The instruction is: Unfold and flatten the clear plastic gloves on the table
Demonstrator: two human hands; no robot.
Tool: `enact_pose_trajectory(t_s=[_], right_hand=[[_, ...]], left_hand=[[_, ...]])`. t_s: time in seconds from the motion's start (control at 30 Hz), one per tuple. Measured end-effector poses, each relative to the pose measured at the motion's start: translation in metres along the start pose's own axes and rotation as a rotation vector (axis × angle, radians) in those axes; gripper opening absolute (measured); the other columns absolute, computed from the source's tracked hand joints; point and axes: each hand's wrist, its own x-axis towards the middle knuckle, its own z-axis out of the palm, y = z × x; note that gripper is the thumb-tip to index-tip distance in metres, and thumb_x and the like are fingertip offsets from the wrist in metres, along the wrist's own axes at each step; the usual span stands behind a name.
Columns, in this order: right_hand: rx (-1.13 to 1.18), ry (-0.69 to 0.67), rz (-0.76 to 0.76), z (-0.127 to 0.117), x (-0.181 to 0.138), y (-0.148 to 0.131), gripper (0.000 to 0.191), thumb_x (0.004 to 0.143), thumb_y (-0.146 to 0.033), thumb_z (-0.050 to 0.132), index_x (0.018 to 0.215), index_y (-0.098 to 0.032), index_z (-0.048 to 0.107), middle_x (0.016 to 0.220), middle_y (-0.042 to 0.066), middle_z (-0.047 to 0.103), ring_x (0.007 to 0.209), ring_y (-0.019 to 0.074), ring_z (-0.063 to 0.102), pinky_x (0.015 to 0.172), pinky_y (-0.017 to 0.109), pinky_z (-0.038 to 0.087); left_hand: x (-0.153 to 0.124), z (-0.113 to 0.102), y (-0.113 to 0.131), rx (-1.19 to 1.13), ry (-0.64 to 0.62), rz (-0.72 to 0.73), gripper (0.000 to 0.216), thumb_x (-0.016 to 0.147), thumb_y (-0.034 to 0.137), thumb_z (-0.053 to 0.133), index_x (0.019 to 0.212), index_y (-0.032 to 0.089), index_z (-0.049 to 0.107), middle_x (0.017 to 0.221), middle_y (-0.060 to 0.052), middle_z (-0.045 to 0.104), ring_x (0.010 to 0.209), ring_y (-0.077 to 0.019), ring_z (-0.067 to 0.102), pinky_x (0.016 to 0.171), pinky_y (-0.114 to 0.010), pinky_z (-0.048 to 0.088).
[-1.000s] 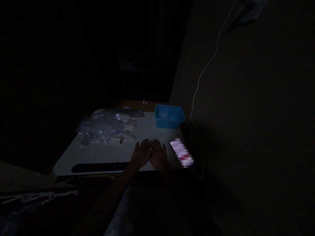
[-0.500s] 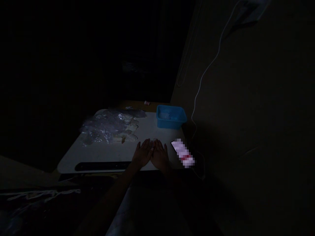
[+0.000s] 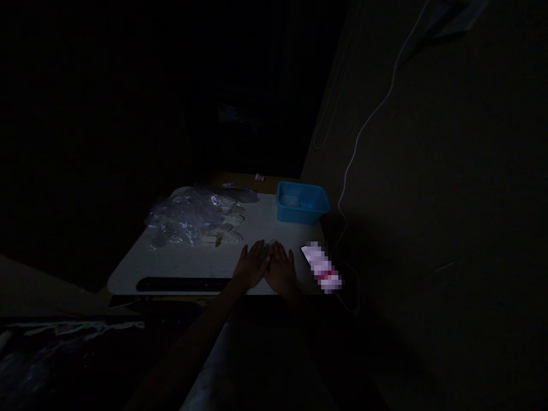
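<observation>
My left hand [image 3: 250, 268] and my right hand [image 3: 281, 270] lie side by side, palms down, near the front of a white table [image 3: 188, 264]. Their fingers are stretched out and point away from me, and their thumb sides meet in the middle. A small pale lump [image 3: 273, 242] shows at the fingertips; its kind is too dim to tell. What lies under the palms is hidden. To the right of my right hand is a phone [image 3: 322, 268] with a lit, blurred screen.
Crumpled clear plastic [image 3: 184, 220] covers the table's back left, with pale, flat pieces [image 3: 231, 228] beside it. A blue basin [image 3: 302, 212] stands at the back right. A dark slot [image 3: 184, 284] runs along the front edge. A white cable [image 3: 357, 137] hangs along the right wall.
The view has shifted slightly, so the table and basin appear a little further right. Both hands stay together in nearly the same place, fingers still stretched out.
</observation>
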Motion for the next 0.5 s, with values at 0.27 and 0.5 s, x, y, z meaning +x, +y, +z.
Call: enact_pose_trajectory(t_s=[0.27, 0.5], right_hand=[[-0.003, 0.015, -0.017, -0.0014, -0.0011, -0.0001, 0.053, 0.087, -0.031, 0.025, 0.135, -0.01, 0.025, 0.142, 0.012, 0.024, 0.132, 0.0197, 0.016, 0.104, 0.042, 0.007], [0.002, 0.005, -0.018, -0.0003, -0.0001, 0.0008, 0.054, 0.087, -0.033, 0.027, 0.136, -0.011, 0.025, 0.142, 0.012, 0.024, 0.132, 0.0203, 0.016, 0.104, 0.044, 0.007]], left_hand=[[-0.0014, 0.0046, -0.0012, 0.026, 0.063, 0.015, 0.047, 0.09, 0.032, 0.017, 0.132, 0.018, 0.033, 0.14, -0.01, 0.031, 0.129, -0.0197, 0.025, 0.103, -0.045, 0.018], [-0.0012, 0.0055, -0.0018, 0.036, 0.083, 0.029, 0.048, 0.09, 0.031, 0.017, 0.134, 0.019, 0.028, 0.139, -0.009, 0.031, 0.129, -0.0195, 0.026, 0.103, -0.044, 0.019]])
